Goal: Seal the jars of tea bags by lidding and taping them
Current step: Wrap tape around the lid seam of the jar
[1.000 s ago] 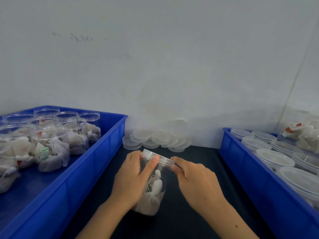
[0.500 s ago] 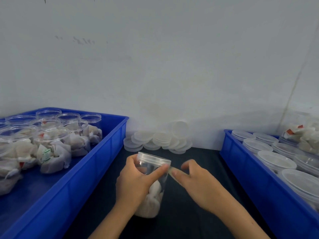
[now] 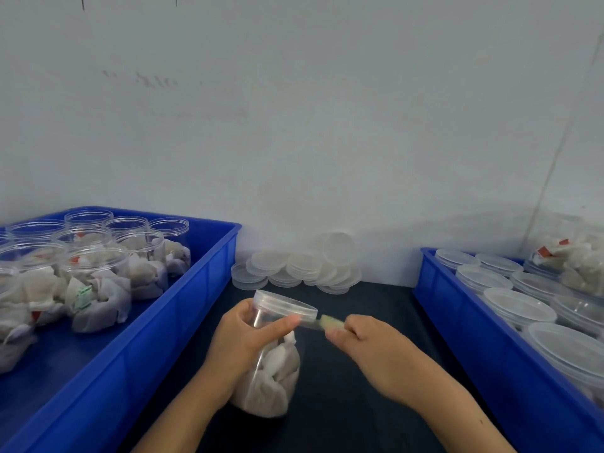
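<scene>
the left hand (image 3: pixel 242 341) holds the jar (image 3: pixel 271 364) with its lid (image 3: pixel 286 307) on. the right hand (image 3: pixel 369 348) pinches a strip of tape (image 3: pixel 328 322) by the lid.

A lidded jar (image 3: pixel 271 354) of tea bags stands on the table (image 3: pixel 359 403), between two crates. The left hand (image 3: pixel 242 344) grips its side; the right hand (image 3: pixel 369 348), just right of it, pinches a strip of tape (image 3: pixel 330 323) running to the lid's (image 3: pixel 286 307) edge. The left crate (image 3: pixel 183 308) holds open jars of tea bags (image 3: pixel 94 286); the right crate (image 3: pixel 464 325) holds what seem to be lidded jars (image 3: pixel 519 308) (the view blurs there). Behind the jar, loose lids (image 3: pixel 300 268) lie heaped against the wall (image 3: pixel 294 125)
</scene>
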Available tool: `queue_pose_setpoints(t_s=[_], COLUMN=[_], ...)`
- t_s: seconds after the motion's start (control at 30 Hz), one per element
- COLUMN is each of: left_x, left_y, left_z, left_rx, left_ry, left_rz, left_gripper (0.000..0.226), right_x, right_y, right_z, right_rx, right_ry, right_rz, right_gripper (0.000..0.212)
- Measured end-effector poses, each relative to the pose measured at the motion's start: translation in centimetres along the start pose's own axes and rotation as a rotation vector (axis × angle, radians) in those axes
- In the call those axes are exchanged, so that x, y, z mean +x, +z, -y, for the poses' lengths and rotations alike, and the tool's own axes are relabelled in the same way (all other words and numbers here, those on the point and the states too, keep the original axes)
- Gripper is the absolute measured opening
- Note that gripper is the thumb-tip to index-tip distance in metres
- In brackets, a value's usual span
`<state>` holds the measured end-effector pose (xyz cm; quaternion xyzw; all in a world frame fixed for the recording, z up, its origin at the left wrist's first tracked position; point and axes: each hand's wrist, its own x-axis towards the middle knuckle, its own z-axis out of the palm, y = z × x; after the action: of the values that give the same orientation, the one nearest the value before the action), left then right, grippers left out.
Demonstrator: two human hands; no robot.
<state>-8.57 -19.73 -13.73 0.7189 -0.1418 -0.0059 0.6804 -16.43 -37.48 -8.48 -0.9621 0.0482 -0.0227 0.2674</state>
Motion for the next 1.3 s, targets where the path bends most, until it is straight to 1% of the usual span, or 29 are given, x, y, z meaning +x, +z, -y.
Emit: queue_pose_setpoints(t_s=[0.07, 0.13, 0.27, 0.37, 0.5, 0.77, 0.9, 1.03, 1.2, 1.3], left_x=[-0.1, -0.2, -0.1, -0.1, -0.3, -0.1, -0.1, 0.0, -0.2, -0.2], left_y=[-0.1, -0.2, -0.4, -0.6, -0.5, -0.6, -0.4, -0.3, -0.3, -0.3], left_z=[-0.1, -0.2, -0.1, -0.1, 0.1, 0.5, 0.8, 1.0, 0.8, 0.9], left_rx=[-0.011, -0.006, -0.015, -0.029, -0.081, -0.115, -0.129, -0.165, -0.104, -0.026], left_ry=[-0.009, -0.015, -0.035, -0.041, -0.026, 0.015, 0.033, 0.007, 0.048, 0.126], left_rz=[0.040, 0.061, 0.066, 0.088, 0.152, 0.178, 0.170, 0.133, 0.178, 0.140], left_gripper=[0.063, 0.066, 0.070, 0.071, 0.076, 0.080, 0.086, 0.093, 0.083, 0.068], right_x=[0.0, 0.2, 0.9, 1.1, 1.1, 1.3, 1.5, 1.5, 1.5, 1.5], right_y=[0.0, 0.1, 0.3, 0.4, 0.7, 1.1, 1.1, 1.2, 1.4, 1.5], right_z=[-0.1, -0.4, -1.0, -1.2, -1.1, -1.2, -1.3, -1.5, -1.4, -1.4], right_rx=[-0.127, -0.146, 0.023, 0.089, 0.124, 0.141, 0.129, 0.101, 0.086, 0.097], right_ry=[-0.027, -0.029, -0.020, -0.045, -0.056, -0.042, -0.016, -0.006, 0.011, 0.044], right_rz=[-0.039, -0.027, 0.101, 0.135, 0.079, 0.021, 0.016, -0.006, -0.010, -0.024], right_gripper=[0.032, 0.030, 0.031, 0.036, 0.036, 0.040, 0.042, 0.043, 0.043, 0.045])
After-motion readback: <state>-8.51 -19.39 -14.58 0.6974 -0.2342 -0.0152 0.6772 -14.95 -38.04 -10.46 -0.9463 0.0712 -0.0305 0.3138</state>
